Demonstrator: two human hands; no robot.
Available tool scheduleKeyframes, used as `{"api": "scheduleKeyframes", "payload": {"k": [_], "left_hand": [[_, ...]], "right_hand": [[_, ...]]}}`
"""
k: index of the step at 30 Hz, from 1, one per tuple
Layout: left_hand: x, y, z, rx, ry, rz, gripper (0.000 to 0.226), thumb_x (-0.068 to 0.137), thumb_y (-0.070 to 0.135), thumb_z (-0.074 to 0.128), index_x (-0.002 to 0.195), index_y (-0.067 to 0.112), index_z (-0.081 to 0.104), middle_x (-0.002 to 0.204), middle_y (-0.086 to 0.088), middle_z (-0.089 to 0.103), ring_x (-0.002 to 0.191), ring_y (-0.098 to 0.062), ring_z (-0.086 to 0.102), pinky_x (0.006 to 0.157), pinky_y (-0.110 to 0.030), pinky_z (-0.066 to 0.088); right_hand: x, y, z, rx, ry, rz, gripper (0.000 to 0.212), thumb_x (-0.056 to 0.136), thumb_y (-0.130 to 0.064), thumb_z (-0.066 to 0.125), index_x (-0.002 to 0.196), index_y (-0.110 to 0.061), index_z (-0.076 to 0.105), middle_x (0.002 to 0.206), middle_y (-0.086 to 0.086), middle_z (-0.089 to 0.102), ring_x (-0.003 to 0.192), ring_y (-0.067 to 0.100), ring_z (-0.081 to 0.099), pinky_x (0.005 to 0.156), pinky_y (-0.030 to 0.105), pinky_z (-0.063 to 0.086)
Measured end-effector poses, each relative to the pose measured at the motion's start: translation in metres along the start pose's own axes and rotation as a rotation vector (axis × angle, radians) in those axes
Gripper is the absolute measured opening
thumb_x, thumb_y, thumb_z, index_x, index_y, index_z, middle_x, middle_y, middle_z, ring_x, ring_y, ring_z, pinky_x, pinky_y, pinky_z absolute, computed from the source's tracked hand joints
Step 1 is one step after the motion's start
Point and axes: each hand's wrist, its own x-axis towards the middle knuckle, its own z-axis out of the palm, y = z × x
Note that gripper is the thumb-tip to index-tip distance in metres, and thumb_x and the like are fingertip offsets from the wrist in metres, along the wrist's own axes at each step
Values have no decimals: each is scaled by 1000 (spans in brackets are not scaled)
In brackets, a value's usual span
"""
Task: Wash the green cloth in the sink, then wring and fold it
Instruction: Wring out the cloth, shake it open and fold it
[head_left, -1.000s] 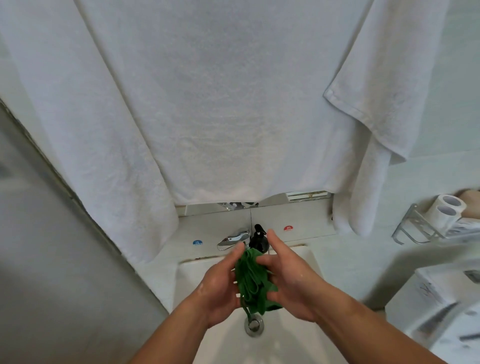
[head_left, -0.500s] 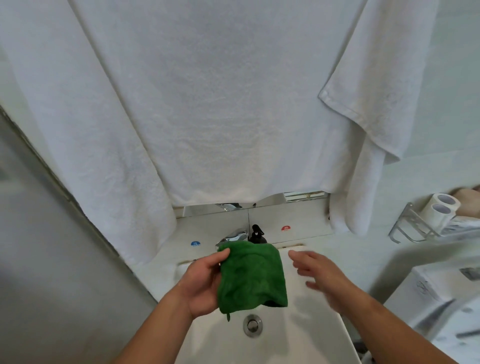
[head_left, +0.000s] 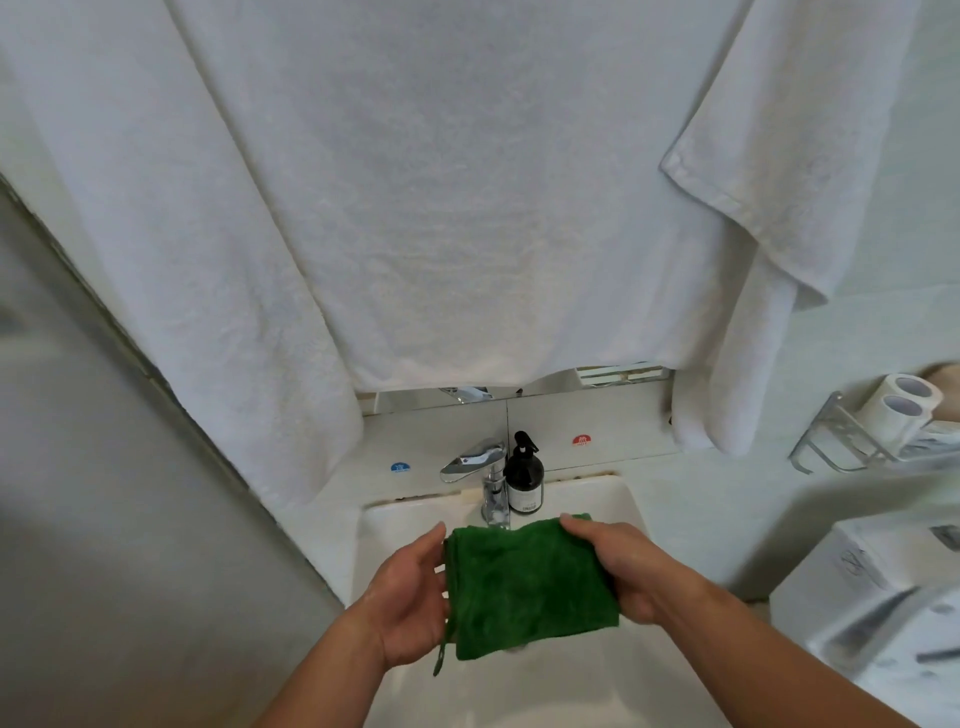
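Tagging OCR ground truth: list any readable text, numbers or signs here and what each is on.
Nothing reads clearly.
Blue round sticker, wall left of the tap: white mark, too small.
Red round sticker, wall right of the dark bottle: white mark, too small.
Bottle label: print too small.
White box at right: dark marks, blurred.

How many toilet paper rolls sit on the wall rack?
2. The upper roll and the lower roll lie side by side on the metal rack; more may be hidden past the frame edge.
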Motion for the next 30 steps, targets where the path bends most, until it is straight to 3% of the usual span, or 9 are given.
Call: {"api": "scheduleKeyframes", "payload": {"k": [7,12,15,17,19,21,23,25,30], "left_hand": [[7,-17,21,-106,-21,82,66,94,69,41,129,18,65,129,-18,66,115,-45,63,99,-65,47],[2,-32,53,-142,-15,191,49,92,53,60,124,17,69,121,-12,71,117,-34,65,101,-57,50],[5,-35,48,-180,4,231,41,92,28,64,131,14,62,120,-18,71,114,-38,66,98,-59,51],[7,-33,41,-277,-3,222,36,98,21,56,132,10,59,120,-23,69,112,-44,66,98,-64,48],[8,-30,38,-374,-15,207,37,100,24,52,133,9,58,123,-24,68,113,-45,64,101,-62,47],[9,-29,42,-426,-36,211,41,100,28,50,134,6,57,127,-25,65,117,-44,62,105,-59,44],[9,-30,45,-380,-55,228,42,99,29,53,133,5,58,128,-25,64,119,-44,61,103,-56,46],[10,-29,40,-275,-38,283,43,90,20,62,130,4,60,126,-24,66,119,-41,62,95,-51,50],[7,-20,11,28,-143,278,58,72,5,79,127,-1,61,125,-24,66,116,-40,64,96,-48,52]], "right_hand": [[-25,-6,41,5,-61,-135,65,89,-76,43,103,-21,75,97,3,77,98,24,70,96,48,52],[-34,18,73,-109,-141,-228,95,63,-100,36,130,-38,62,121,-7,70,112,13,66,104,41,50],[-44,12,59,-148,-169,-272,65,87,-79,36,114,-33,74,113,-14,73,108,3,66,96,28,52],[-36,10,38,-177,-48,-381,40,94,-57,53,111,-28,73,115,-13,72,103,-1,66,88,22,52],[-25,15,24,-302,58,-419,57,79,-56,76,128,-32,57,126,-12,63,113,6,61,97,30,50],[-19,24,25,-189,-52,-300,79,62,-55,86,129,-27,55,124,-7,66,114,15,63,103,42,49],[-8,36,33,1,-195,-274,65,65,-34,86,123,-14,64,115,3,75,107,23,70,99,47,53],[-2,41,36,176,-168,-288,53,71,-14,83,120,-4,66,110,14,75,103,30,72,90,44,57],[1,37,19,121,-175,-344,29,93,-17,62,120,-7,68,112,12,75,105,29,71,88,41,57]]}}
